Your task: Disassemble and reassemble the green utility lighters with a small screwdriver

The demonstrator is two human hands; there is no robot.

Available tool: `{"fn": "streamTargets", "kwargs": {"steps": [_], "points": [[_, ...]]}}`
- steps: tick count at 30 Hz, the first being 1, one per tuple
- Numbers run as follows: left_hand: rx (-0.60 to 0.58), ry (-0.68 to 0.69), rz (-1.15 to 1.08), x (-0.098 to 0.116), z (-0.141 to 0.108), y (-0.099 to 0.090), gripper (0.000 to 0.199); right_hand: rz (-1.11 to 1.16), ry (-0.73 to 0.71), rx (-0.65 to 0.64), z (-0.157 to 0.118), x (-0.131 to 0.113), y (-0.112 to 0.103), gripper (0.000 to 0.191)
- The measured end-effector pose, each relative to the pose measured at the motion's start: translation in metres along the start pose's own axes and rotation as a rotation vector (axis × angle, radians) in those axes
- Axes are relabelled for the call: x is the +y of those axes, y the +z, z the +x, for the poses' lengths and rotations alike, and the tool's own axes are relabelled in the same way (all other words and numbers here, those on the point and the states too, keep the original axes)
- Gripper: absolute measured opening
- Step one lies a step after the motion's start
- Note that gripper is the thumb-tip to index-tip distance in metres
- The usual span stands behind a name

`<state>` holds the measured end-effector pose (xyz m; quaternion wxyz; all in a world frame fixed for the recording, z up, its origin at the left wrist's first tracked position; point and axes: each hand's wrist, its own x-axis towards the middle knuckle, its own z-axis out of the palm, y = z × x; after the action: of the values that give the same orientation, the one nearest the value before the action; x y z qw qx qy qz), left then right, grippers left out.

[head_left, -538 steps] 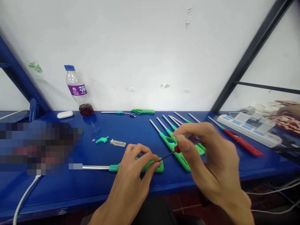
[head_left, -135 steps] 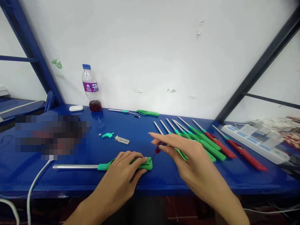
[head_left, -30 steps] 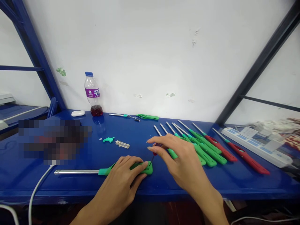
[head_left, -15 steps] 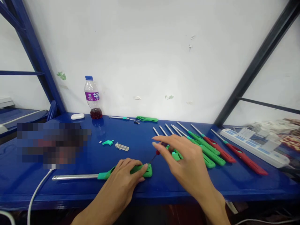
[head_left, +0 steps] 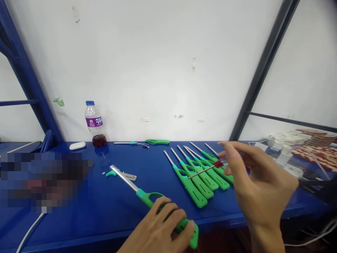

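Note:
My left hand (head_left: 168, 225) is closed around the handle of a green long-necked lighter (head_left: 147, 200), whose metal tube points up and to the left over the table. Between the fingers of my right hand (head_left: 259, 182) is a screwdriver (head_left: 202, 172) with a red and clear handle, its thin shaft pointing left above a row of green lighters (head_left: 193, 191). Behind the held lighter lie a turquoise trigger (head_left: 112, 173) and a small clear fuel tank (head_left: 130, 176). Farther back are a loose metal tube (head_left: 123, 143) with wires and a green handle shell (head_left: 157, 141).
A bottle with dark red drink (head_left: 94, 126) and a white case (head_left: 77, 145) stand near the wall on the blue table (head_left: 147, 165). At left is a blurred-out object (head_left: 44, 182) with a white cable (head_left: 30, 230). A power strip (head_left: 292, 170) lies at right, behind my right hand.
My left hand has lifted and tilted the lighter, moving it right and nearer. My right hand has drawn the screwdriver off the handle and to the right. The view has shifted.

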<state>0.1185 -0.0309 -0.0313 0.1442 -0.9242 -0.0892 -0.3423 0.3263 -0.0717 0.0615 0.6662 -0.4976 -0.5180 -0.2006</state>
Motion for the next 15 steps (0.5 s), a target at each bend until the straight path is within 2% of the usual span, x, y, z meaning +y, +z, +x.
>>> {"fn": "streamTargets", "kwargs": {"steps": [3,7,12,15], "points": [[-0.085,0.087,-0.006,0.001,0.018,0.01,0.02,0.006,-0.02,-0.013,0.002,-0.003,-0.004,0.008],[-0.131,0.162,0.03,-0.004,0.026,0.027,0.017,0.01,-0.061,-0.05,0.004,-0.006,-0.005,0.008],[-0.174,0.149,0.001,-0.011,0.024,0.037,0.018,-0.031,-0.1,-0.06,0.006,-0.006,-0.001,0.009],[-0.213,0.09,0.018,-0.015,0.02,0.037,0.022,-0.1,-0.126,-0.068,0.005,-0.004,0.002,0.009]]}}
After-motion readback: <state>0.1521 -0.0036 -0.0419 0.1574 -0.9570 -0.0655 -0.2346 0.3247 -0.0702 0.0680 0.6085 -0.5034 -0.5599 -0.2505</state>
